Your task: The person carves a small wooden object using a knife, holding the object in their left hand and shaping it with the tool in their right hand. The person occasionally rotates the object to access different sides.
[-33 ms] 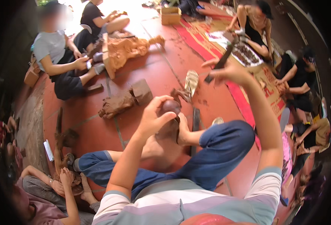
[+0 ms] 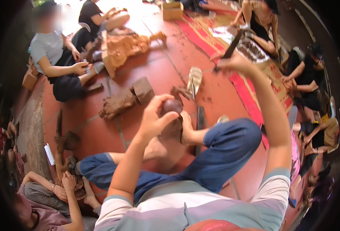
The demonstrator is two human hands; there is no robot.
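Observation:
My left hand is wrapped round the rounded top of a dark brown knob-like piece. Below the palm its lower part runs down between my bare feet and is blurred. Raised to the right, my right hand is closed on a dark, flat, bar-like tool, which slants up and away; motion smears the fingers. A dark strip lies on the floor by my right foot. Brown carved wood pieces lie beyond my left hand.
A pale sandal lies ahead on the red tiles. An orange-brown carved figure lies farther left beside seated people. At right, a red-edged mat holds a tray of dark bits. Another person's hands work at lower left.
My right hand and the bar-like tool have moved slightly up, and its fingers look more curled now. My left hand stays on the knob-like piece. The whole view has shifted a little.

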